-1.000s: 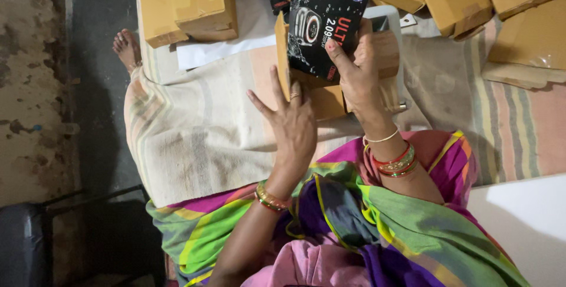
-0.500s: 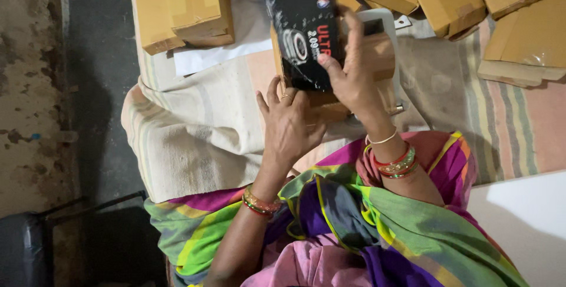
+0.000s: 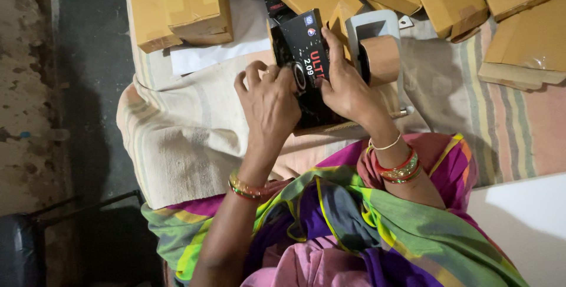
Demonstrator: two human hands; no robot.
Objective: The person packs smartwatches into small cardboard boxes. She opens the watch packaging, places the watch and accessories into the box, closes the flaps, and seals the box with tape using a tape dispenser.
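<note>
I hold a black printed product box (image 3: pixel 306 45) in front of me with both hands. My left hand (image 3: pixel 270 104) grips its left side, fingers curled over the lower part. My right hand (image 3: pixel 346 86) clasps its right edge, thumb lying across the face. The box rests over an open brown cardboard carton (image 3: pixel 330 126), mostly hidden beneath it. Just right of my right hand stands a tape dispenser (image 3: pixel 380 48) with a roll of brown tape.
Several closed brown cardboard boxes (image 3: pixel 183 4) lie along the top, on a striped cloth (image 3: pixel 177 139) spread over the floor. A white sheet of paper (image 3: pixel 236 33) lies under them. Bare grey floor (image 3: pixel 76 86) is at left; a white surface (image 3: pixel 525 228) at lower right.
The black box has come down from a raised position onto the carton. My left hand, which was open and apart from it, has closed on its left side.
</note>
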